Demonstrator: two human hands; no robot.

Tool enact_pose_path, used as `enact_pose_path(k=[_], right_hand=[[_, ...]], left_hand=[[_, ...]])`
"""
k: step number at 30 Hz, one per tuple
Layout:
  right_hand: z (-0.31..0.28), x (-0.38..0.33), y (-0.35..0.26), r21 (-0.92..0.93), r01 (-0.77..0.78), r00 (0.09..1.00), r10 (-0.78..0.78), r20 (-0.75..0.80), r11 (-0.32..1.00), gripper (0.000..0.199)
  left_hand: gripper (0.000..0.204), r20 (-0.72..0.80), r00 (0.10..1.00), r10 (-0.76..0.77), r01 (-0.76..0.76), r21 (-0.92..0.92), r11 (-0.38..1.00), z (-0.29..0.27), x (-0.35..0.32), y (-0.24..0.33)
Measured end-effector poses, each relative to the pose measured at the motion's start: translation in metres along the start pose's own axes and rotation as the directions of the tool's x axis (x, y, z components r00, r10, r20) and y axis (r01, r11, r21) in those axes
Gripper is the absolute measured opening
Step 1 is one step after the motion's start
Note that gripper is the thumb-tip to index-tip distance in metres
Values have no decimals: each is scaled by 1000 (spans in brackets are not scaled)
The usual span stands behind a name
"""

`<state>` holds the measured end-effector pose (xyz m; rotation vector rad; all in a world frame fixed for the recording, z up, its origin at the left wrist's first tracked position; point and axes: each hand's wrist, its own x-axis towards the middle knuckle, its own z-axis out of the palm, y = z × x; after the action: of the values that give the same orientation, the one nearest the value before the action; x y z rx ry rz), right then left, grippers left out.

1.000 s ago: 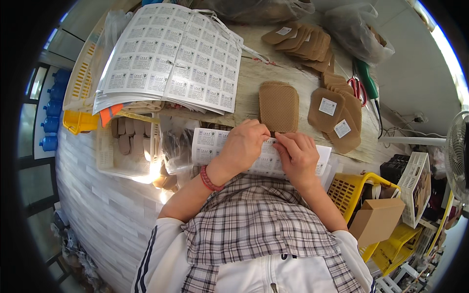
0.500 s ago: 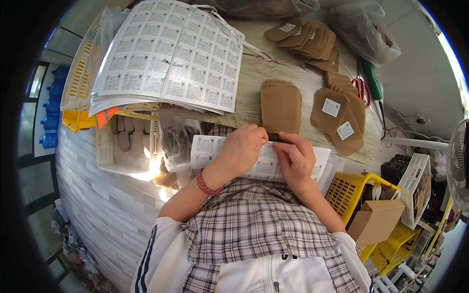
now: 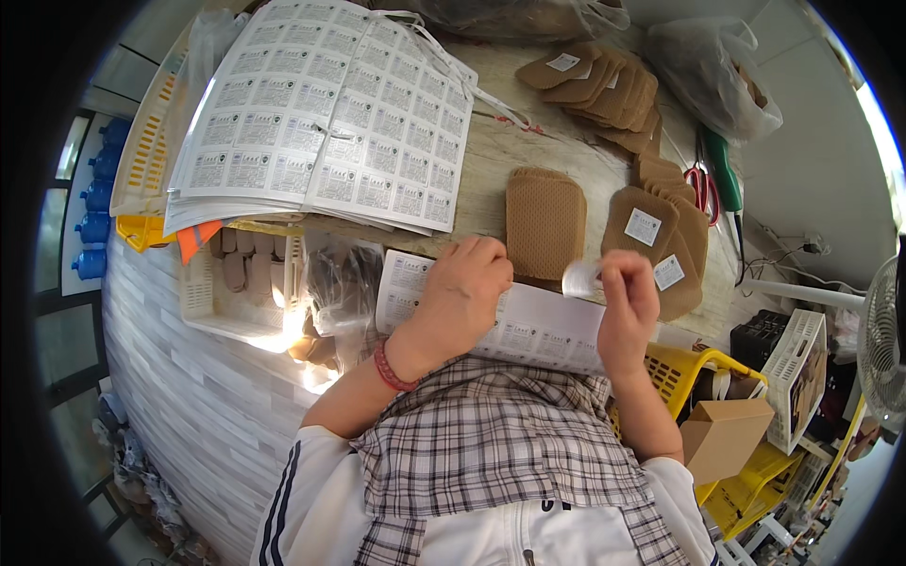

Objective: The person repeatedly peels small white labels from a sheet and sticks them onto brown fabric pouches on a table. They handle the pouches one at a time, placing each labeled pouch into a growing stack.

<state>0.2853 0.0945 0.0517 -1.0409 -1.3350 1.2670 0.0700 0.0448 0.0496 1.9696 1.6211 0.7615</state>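
Observation:
My right hand (image 3: 627, 304) pinches a small white sticker (image 3: 579, 279) lifted off a label sheet (image 3: 528, 328) that lies on the table edge in front of me. My left hand (image 3: 462, 294) rests flat on that sheet, fingers curled, pressing it down. Just beyond the hands lies a brown mesh-textured insole pad (image 3: 545, 223) with no sticker. To its right is an overlapping row of brown pads with white stickers (image 3: 661, 234).
A thick stack of printed label sheets (image 3: 330, 113) fills the left of the wooden table (image 3: 557, 141). More brown pads (image 3: 604, 85) and plastic bags (image 3: 722, 71) lie at the back. Scissors (image 3: 703, 184) sit right. Yellow and white baskets (image 3: 755, 377) stand lower right; a white basket (image 3: 241, 283) left.
My right hand has pulled away to the right of my left hand, peeling a sticker off the sheet and lifting it. The left hand stays on the sheet.

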Motion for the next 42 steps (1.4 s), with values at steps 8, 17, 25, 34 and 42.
enact_pose_path(k=[8,17,25,34,42], right_hand=[[13,71,51,-380,3,992,44,116,925,7],[18,71,57,-423,6,997,25,68,906,8],[18,70,62,-449,58,997,-32,67,892,7],[19,68,58,-508,102,994,-70,82,855,7],[18,67,63,-634,283,959,-228,169,720,16]], left_hand=[[8,-50,983,179,-177,42,983,22,10,-4],[8,-48,982,181,-178,54,982,21,12,-3],[7,-54,982,182,-179,67,982,21,13,-2],[6,-54,981,185,-183,46,982,17,18,1],[7,13,983,185,-184,191,964,24,16,1]])
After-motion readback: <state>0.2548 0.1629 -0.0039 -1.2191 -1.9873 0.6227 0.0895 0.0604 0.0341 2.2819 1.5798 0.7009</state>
